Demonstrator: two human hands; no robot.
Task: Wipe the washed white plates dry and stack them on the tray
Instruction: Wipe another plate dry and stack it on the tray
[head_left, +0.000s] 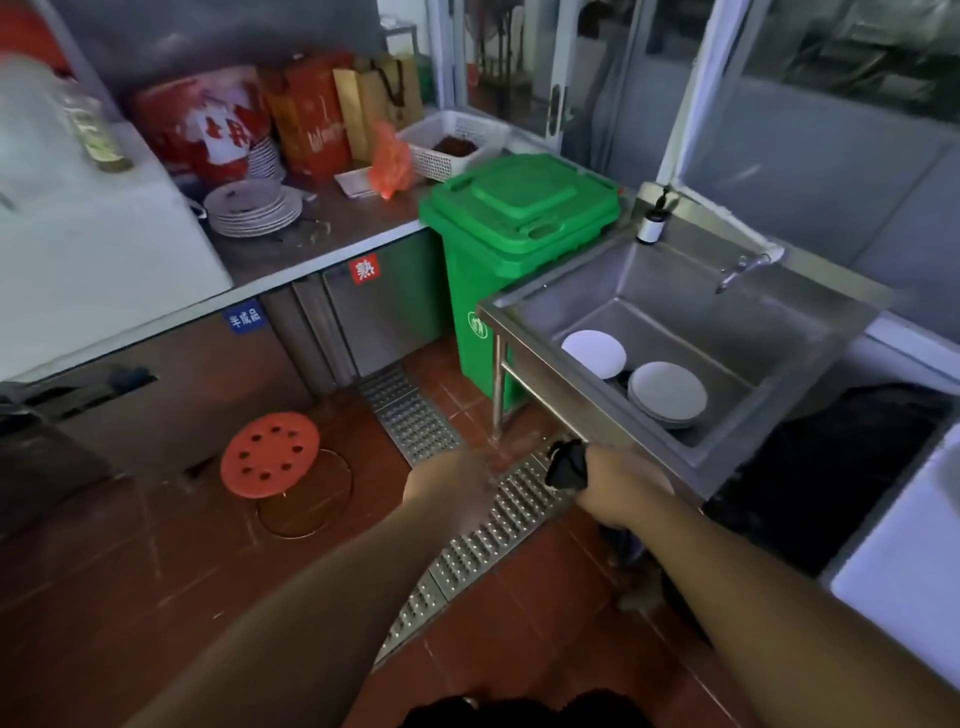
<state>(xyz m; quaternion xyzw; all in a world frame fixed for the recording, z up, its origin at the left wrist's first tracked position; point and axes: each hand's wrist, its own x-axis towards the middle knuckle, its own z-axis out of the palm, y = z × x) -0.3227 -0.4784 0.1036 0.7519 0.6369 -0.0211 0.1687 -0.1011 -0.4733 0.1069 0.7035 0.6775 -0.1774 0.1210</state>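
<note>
From the head view, we are gripping a dark cloth (567, 464) in our right hand (621, 486) at the front rim of the steel sink (540, 364). Our left hand (451, 487) is blurring over the floor grate (470, 525); we cannot tell its spread. White plates (667, 394) are lying inside the sink, another plate (594, 354) leaning beside them. A green bin (511, 234) is standing left of the sink, a red stool (270, 455) nearer us.

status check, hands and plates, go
Right hand grips dark cloth; left hand blurred, empty. White plates in sink. Path clear.
</note>
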